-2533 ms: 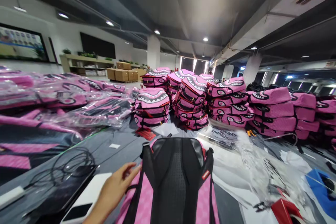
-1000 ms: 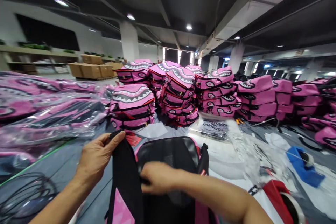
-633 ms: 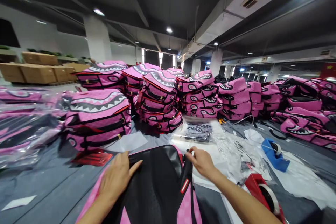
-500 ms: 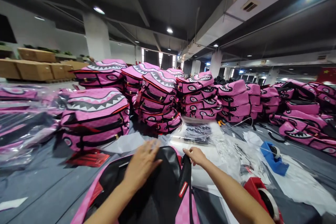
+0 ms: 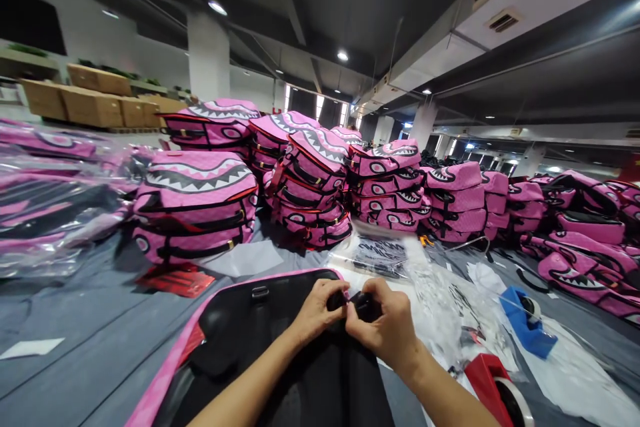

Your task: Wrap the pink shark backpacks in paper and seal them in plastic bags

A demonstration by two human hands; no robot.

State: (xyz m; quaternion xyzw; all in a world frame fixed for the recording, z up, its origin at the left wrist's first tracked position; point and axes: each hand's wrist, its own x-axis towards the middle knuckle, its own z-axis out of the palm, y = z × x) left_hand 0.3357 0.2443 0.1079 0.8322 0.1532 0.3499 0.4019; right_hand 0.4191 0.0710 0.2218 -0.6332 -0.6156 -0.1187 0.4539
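A pink backpack (image 5: 250,340) lies back side up on the grey table in front of me, its black padded panel facing me. My left hand (image 5: 316,310) and my right hand (image 5: 384,323) meet at its upper right corner. Both pinch a black shoulder strap (image 5: 361,302) bunched between their fingertips. What lies under the fingers is hidden.
Stacks of pink shark-mouth backpacks (image 5: 195,203) fill the far side of the table. Bagged backpacks (image 5: 55,207) lie at left. Clear plastic bags (image 5: 430,287), a blue tape dispenser (image 5: 525,320) and a red tape dispenser (image 5: 493,387) sit at right. A red card (image 5: 175,280) lies nearby. Cardboard boxes (image 5: 85,103) stand far left.
My left hand left the black back panel and joined my right hand at the strap. Both now grip it together. The view shifted slightly left.
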